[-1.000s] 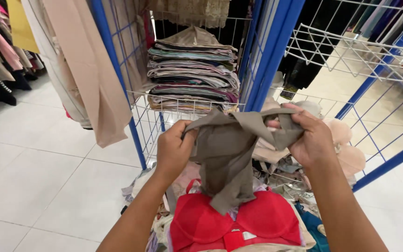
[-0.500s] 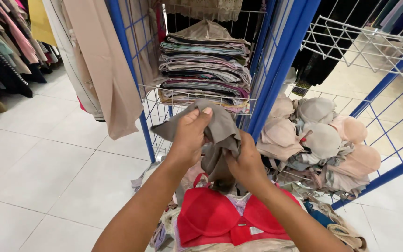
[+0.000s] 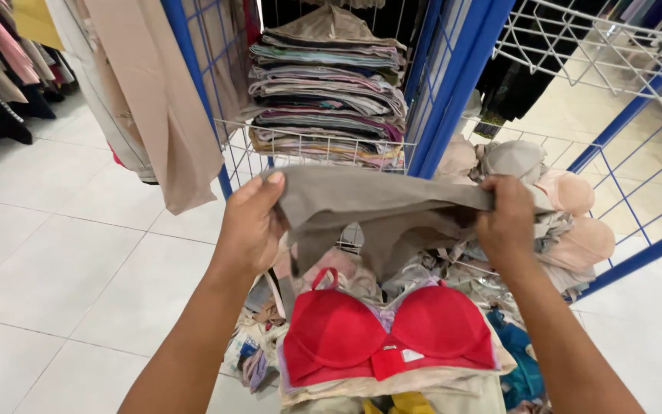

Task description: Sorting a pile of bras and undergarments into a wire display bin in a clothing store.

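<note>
Left hand (image 3: pixel 250 222) and right hand (image 3: pixel 509 218) each pinch an end of a grey garment (image 3: pixel 381 211), stretched flat between them, above a red bra (image 3: pixel 388 333) lying just below both hands.

The left hand (image 3: pixel 250 222) and the right hand (image 3: pixel 509 222) each grip one end of a grey-brown garment (image 3: pixel 381 211), stretched flat between them. Just below the garment lies a red bra (image 3: pixel 385 333) on a heap of underwear. Beyond the garment, a stack of folded clothes (image 3: pixel 327 88) sits in a blue-framed wire rack (image 3: pixel 442 84); beige bras (image 3: pixel 568 207) lie just to its right.
</note>
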